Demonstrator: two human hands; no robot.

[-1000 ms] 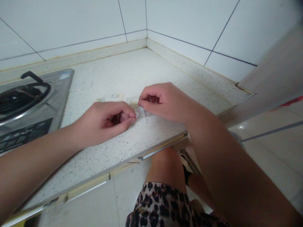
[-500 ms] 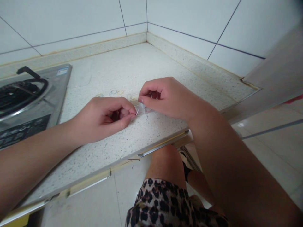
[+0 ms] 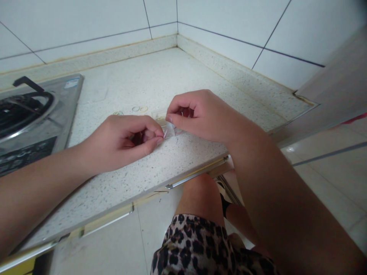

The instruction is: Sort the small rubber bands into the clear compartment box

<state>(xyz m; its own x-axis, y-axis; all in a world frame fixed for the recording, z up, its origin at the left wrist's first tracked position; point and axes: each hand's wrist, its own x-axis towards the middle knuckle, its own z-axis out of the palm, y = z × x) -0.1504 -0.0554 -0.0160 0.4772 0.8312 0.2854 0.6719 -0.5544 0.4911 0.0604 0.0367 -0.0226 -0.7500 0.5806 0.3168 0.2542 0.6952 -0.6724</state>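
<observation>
Fingertips pinched, a person's L hand (image 3: 133,142) and R hand (image 3: 196,115) both grip clear film (image 3: 171,131) btwn them nr the counter (image 3: 137,168) edge, film lying R of the L hand, partly under the R, long axis unclear.

You are in a kitchen — a steel-topped stove (image 3: 61,97) with a black burner (image 3: 21,109) is set into the speckled countertop (image 3: 129,84) on your left, and white tiled walls (image 3: 100,19) rise behind it.
</observation>
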